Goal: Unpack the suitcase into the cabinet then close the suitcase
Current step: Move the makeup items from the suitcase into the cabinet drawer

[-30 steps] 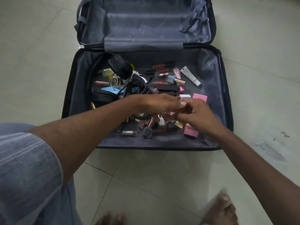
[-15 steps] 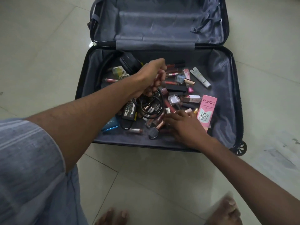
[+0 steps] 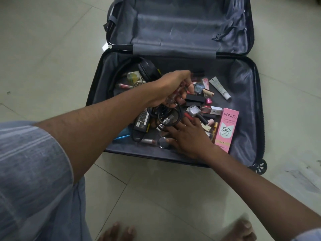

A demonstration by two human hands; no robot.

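Both hands worked in the open dark hard-shell suitcase [image 3: 257,94] lying on the pale tiled floor [image 3: 52,49].

At frame centre the left hand [image 3: 173,87] was clenched around a few small slim cosmetic tubes [image 3: 173,97]; the right hand [image 3: 187,138], fingers spread and released, rested on the loose clutter below. These pieces looked light, rigid, smooth and likely slippery, best gathered several together. The pink cardboard cream box [image 3: 226,129] at lower right should crush easily; grip its long sides.

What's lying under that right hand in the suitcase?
The right hand lies flat over small cosmetics in the suitcase; a round compact shows at its fingertips. Whatever sits beneath the palm is hidden.
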